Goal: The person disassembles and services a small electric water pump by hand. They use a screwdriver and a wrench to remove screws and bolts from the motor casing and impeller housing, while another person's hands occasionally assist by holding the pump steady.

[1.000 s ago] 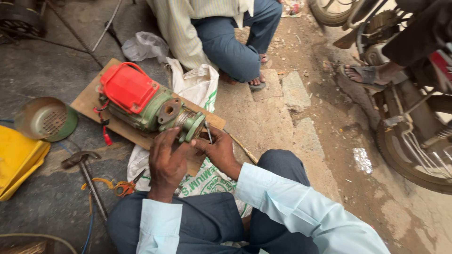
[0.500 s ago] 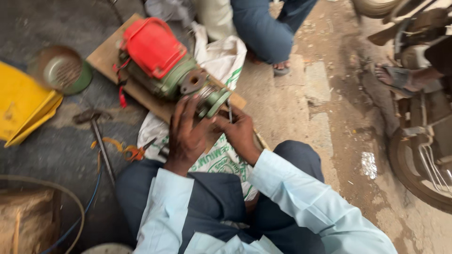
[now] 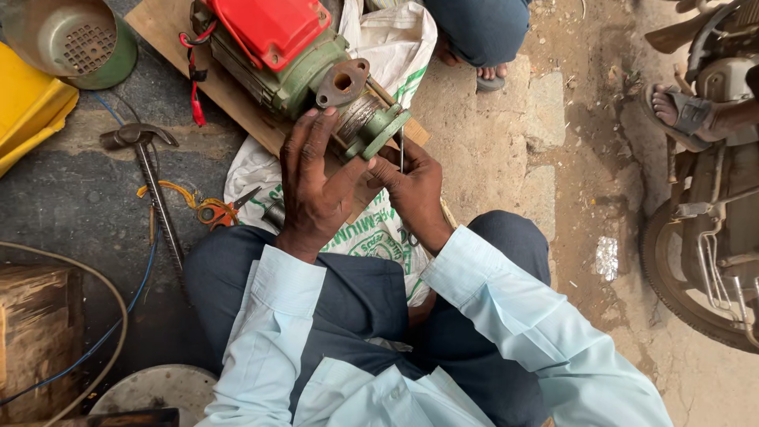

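Observation:
A green pump motor (image 3: 304, 75) with a red top cover lies on a wooden board (image 3: 237, 99) over a white sack (image 3: 371, 229). My left hand (image 3: 316, 186) presses flat against the green round end housing (image 3: 379, 130) of the pump, fingers spread over it. My right hand (image 3: 411, 186) pinches a thin metal rod or tool (image 3: 401, 150) held upright against the housing's rim. A rusty flange (image 3: 342, 81) with a hole sits just above my left fingers.
A hammer (image 3: 146, 170) and orange-handled pliers (image 3: 213, 212) lie on the ground at left, near a yellow container (image 3: 28, 111) and a round metal strainer cup (image 3: 75, 35). Another person's foot and leg (image 3: 478, 39) are opposite. A motorcycle (image 3: 711, 221) and a sandalled foot (image 3: 684, 111) are right.
The view has moved closer and lower over the pump. My left hand has spread over the end housing, and my right hand holds the thin tool at its rim.

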